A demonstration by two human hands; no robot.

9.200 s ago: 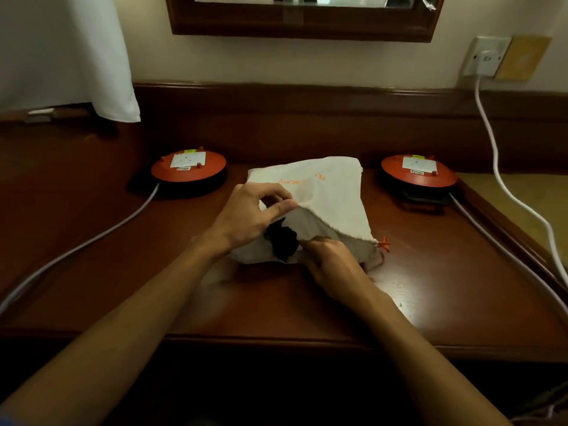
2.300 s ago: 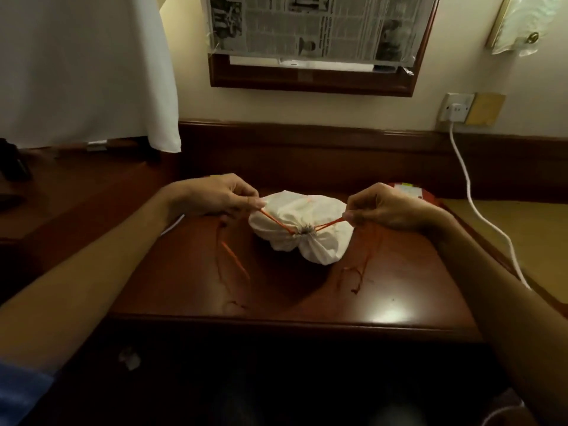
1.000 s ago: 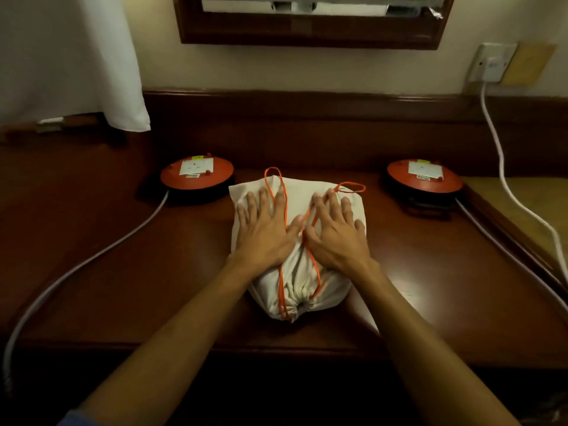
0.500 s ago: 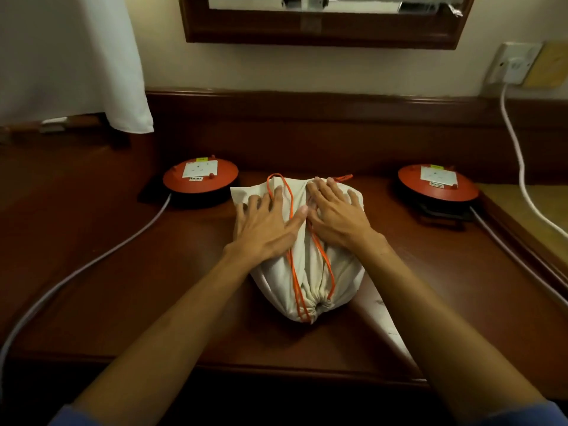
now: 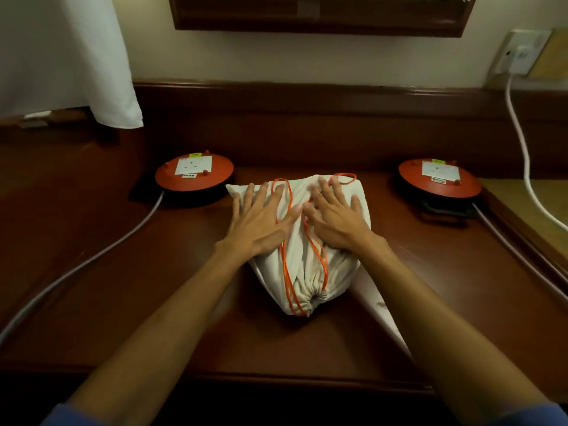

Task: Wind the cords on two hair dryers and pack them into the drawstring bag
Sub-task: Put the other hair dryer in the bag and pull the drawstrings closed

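On the dark wooden surface (image 5: 123,302), near its front edge, the drawstring bag (image 5: 310,272) lies at the centre, its cinched mouth at 6 o'clock pointing toward the person and its closed end at 12 o'clock. The bag is off-white cloth, bulging and full; the mouth is gathered tight, so what is inside cannot be seen. Two loops of orange drawstring (image 5: 287,265) run from the puckered mouth up over the top of the bag between the hands. The left hand (image 5: 261,222) lies flat on the bag at 10 o'clock, its fingers (image 5: 250,195) straight and spread, pressing on the cloth and gripping nothing. The right hand (image 5: 336,219) lies flat at 2 o'clock in the same way, fingers straight and spread on the cloth. Farther back, a red round cord reel (image 5: 194,173) sits at 10 o'clock and a second red reel (image 5: 439,178) at 2 o'clock, each bearing a white label whose writing is too small to read. A white cable (image 5: 522,149) hangs from a wall socket (image 5: 521,52) at 1 o'clock.
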